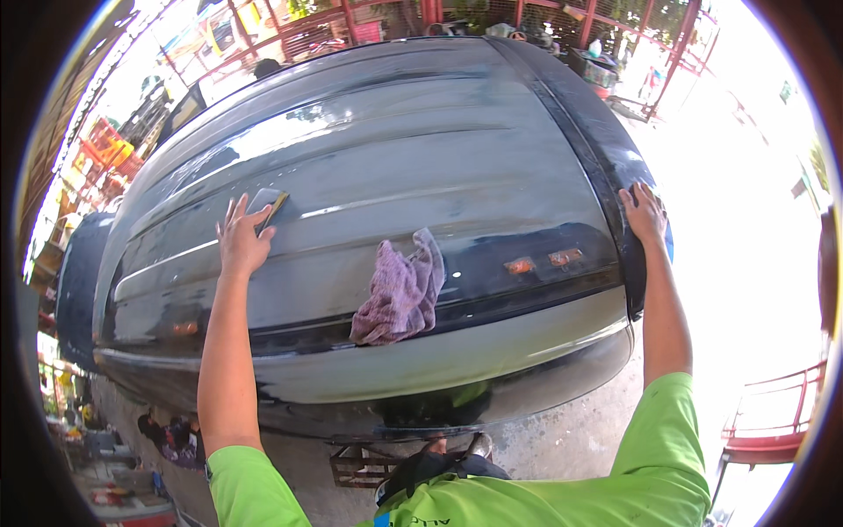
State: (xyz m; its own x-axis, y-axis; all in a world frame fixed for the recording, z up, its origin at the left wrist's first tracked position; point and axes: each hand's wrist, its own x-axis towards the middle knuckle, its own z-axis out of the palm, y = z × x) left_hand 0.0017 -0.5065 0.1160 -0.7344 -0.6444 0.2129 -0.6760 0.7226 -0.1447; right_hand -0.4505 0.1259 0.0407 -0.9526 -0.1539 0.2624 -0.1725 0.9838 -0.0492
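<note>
A wet grey car roof (421,167) with long raised ribs spreads before me. My left hand (242,239) is over its left half, fingers spread apart. Right by the thumb and forefinger lies a small flat grey pad with a yellow edge (277,205), perhaps a sanding pad; its exact kind is unclear. My right hand (645,213) rests with fingers stretched out on the dark band along the roof's right end, holding nothing. Between my arms, a crumpled purple cloth (399,290) lies over the near roof edge.
Two orange-brown patches (520,265) mark the roof near its right front. Below the car's side is a dark slatted wooden stand (364,465) by my feet. A red metal frame (773,448) stands at right, and red-framed mesh fencing (606,22) lines the back.
</note>
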